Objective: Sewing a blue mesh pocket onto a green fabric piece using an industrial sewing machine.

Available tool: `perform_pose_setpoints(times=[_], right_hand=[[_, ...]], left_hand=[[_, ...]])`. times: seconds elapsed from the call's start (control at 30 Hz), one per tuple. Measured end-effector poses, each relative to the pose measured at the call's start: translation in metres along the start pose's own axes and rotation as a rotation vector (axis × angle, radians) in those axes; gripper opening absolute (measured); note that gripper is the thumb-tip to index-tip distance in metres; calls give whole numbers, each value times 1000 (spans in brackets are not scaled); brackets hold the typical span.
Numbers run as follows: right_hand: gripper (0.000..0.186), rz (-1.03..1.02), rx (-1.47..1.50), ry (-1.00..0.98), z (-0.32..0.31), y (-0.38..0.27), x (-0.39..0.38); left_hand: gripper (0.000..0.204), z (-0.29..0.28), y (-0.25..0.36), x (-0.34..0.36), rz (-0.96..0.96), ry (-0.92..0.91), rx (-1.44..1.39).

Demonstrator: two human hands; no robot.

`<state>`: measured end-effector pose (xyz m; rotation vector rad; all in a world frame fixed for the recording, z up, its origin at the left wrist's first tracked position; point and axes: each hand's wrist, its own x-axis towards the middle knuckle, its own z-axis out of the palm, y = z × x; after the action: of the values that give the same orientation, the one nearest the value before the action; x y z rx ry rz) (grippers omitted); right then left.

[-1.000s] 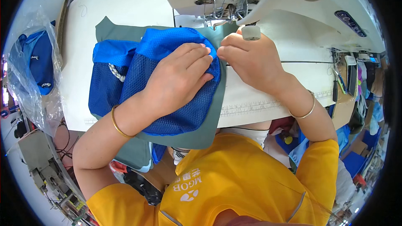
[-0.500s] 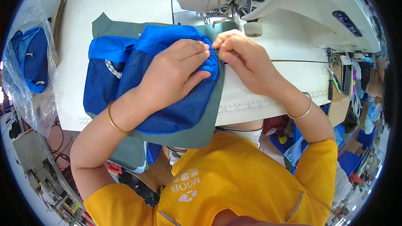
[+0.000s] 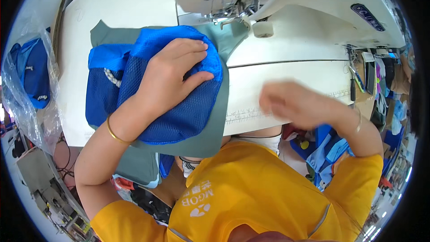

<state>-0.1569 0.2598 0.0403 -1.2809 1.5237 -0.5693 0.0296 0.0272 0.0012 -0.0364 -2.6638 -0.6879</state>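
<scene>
At the far left, a clear plastic bag (image 3: 27, 94) with blue fabric pieces inside hangs beside the white table (image 3: 130, 9). On this table lies a blue mesh fabric piece (image 3: 179, 116), placed on top of a grey-green cloth (image 3: 210, 139) that reaches toward the needle area. The left hand (image 3: 172, 78) lies flat on the blue mesh, palm down; its fingers (image 3: 190, 47) are stretched out close beside each other and the thumb points to the side, so it presses the mesh down and does not pinch it. A thin gold bangle (image 3: 117, 135) sits on the left wrist. Behind the mesh stands the white sewing machine (image 3: 286, 31), with its metal presser foot (image 3: 228, 13) just over the grey-green cloth. The right hand (image 3: 291, 103) is over the front edge of the table, apart from the fabric, and it is blurred, so I cannot tell how its fingers are set. Further right, colourful fabric pieces (image 3: 327, 148) lie below the table.
</scene>
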Motion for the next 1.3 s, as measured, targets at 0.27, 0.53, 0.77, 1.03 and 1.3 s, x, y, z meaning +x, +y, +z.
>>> perform_pose_setpoints(times=[0.27, 0.53, 0.77, 1.03, 1.3], right_hand=[[16, -158, -376, 384, 32, 7, -11], [10, -455, -644, 751, 54, -1, 63], [11, -605, -535, 597, 19, 9, 88], [5, -378, -34, 569, 15, 6, 77], [4, -660, -904, 504, 17, 8, 87]], left_hand=[[36, -3, 1, -3, -16, -11, -2], [27, -1, -1, 0, 0, -6, -16], [28, -1, -1, -2, 12, 12, -12], [29, 1, -4, -3, 23, 19, -40], [30, 1, -3, -2, 20, 26, -38]])
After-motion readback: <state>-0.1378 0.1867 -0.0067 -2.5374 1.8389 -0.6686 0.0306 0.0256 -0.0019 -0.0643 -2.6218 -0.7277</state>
